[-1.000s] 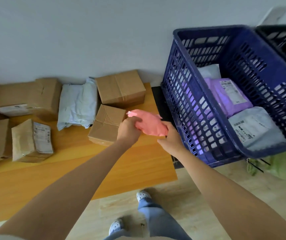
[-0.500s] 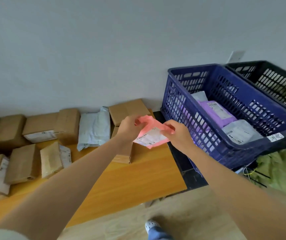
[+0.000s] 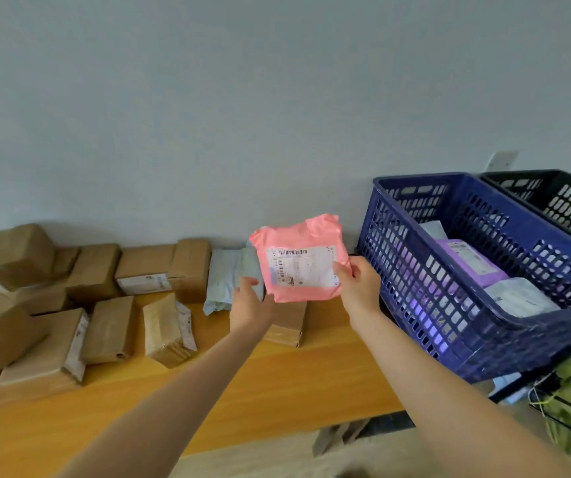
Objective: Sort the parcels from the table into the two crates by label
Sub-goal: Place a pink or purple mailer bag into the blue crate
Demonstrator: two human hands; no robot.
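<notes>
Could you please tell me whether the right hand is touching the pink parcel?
Touching. The head view shows the right hand pinching the pink parcel at its right edge, thumb lying on the white label.

Both arms are bare and extended forward. The left forearm (image 3: 173, 391) enters from the lower left of the frame and runs up to centre. The right forearm (image 3: 432, 374) enters from the lower right and runs up to centre right. The left hand (image 3: 252, 303) is seen from the back and grips the lower left corner of a pink parcel (image 3: 297, 236). The right hand (image 3: 360, 288) pinches the parcel's right edge, with the thumb (image 3: 341, 270) on the near face and the fingers behind. The two hands are level and apart.
</notes>
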